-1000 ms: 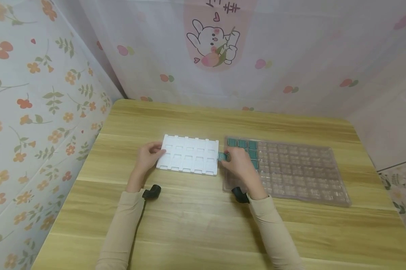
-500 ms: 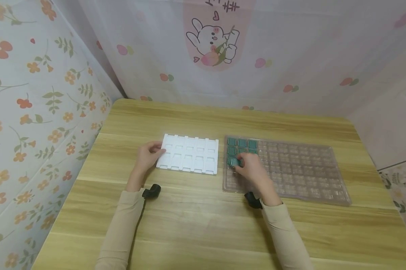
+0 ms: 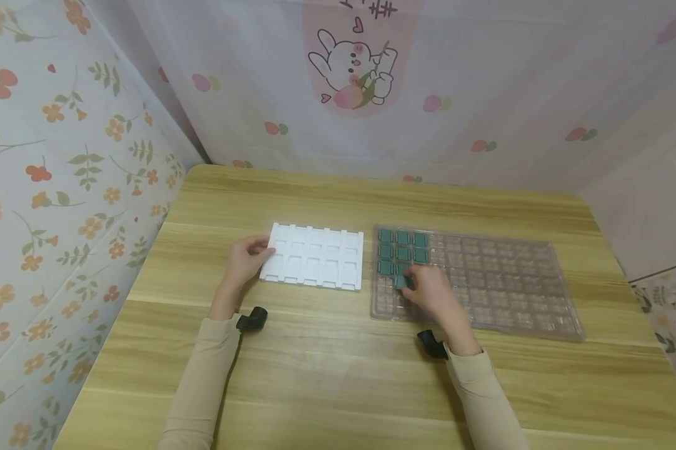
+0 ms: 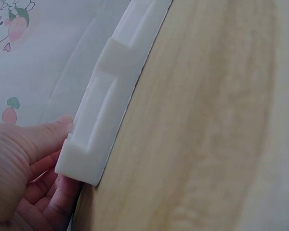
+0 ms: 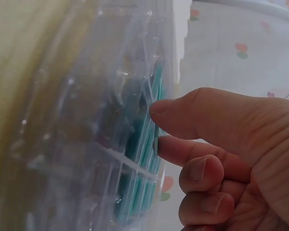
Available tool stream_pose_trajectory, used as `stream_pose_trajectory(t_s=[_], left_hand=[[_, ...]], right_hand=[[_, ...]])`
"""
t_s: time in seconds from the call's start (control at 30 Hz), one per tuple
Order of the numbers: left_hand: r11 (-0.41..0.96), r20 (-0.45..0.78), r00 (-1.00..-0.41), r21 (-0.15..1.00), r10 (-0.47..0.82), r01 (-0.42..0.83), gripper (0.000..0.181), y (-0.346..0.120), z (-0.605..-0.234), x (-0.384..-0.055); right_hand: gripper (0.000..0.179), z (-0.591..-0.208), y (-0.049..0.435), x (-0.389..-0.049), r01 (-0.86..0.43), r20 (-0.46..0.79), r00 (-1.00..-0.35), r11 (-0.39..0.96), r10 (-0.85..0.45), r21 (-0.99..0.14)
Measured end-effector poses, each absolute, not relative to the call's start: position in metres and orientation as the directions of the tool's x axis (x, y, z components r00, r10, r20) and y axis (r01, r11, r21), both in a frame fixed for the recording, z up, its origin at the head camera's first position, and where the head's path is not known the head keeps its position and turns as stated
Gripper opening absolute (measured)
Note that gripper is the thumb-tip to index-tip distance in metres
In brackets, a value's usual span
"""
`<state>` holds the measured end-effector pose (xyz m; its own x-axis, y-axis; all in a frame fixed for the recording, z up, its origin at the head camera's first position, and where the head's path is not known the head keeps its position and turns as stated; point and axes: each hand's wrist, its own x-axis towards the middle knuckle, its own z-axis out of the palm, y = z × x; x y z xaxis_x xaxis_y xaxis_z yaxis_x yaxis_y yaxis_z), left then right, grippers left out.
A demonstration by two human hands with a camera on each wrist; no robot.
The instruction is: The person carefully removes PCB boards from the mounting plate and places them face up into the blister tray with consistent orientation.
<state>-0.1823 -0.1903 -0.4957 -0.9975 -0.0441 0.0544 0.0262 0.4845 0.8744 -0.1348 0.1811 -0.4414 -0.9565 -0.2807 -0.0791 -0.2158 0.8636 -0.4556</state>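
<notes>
My left hand [image 3: 246,259] grips the left edge of a white slotted tray [image 3: 313,256] with thumb and fingers; the left wrist view shows the thumb on the tray's rim [image 4: 79,154]. No boards show in its recesses. My right hand [image 3: 430,290] is over the left part of a clear plastic tray [image 3: 501,284]. Its thumb and index finger pinch a small green circuit board [image 3: 401,281], which tilts close over the tray's cells. In the right wrist view the board [image 5: 156,132] appears edge-on between the fingertips. More green boards [image 3: 403,238] sit in rows at the tray's far left corner.
Both trays lie side by side on a wood-grain table [image 3: 315,369], with a narrow gap between them. Patterned curtains [image 3: 456,144] hang behind and at the left. A black camera mount [image 3: 252,319] sticks out from each wrist.
My right hand has moved from the white tray's right edge over to the clear tray, then slightly right and nearer me. The left hand stays on the white tray.
</notes>
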Motion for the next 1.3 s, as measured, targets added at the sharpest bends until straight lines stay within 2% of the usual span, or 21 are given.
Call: stream_pose_trajectory(t_s=[0.47, 1.3], left_hand=[[0.503, 0.036, -0.998, 0.864, -0.057, 0.003, 0.03, -0.1913, -0.496, -0.1809], [0.506, 0.071, -0.996, 0.862, -0.051, 0.036, 0.029, -0.192, -0.4968, -0.1802]], right_hand=[[0.026, -0.4478, 0.1838, -0.1298, -0.213, -0.083, -0.955, 0.857, -0.283, -0.469], [0.027, -0.4482, 0.1874, -0.1286, -0.218, -0.094, -0.95, 0.85, -0.296, -0.479]])
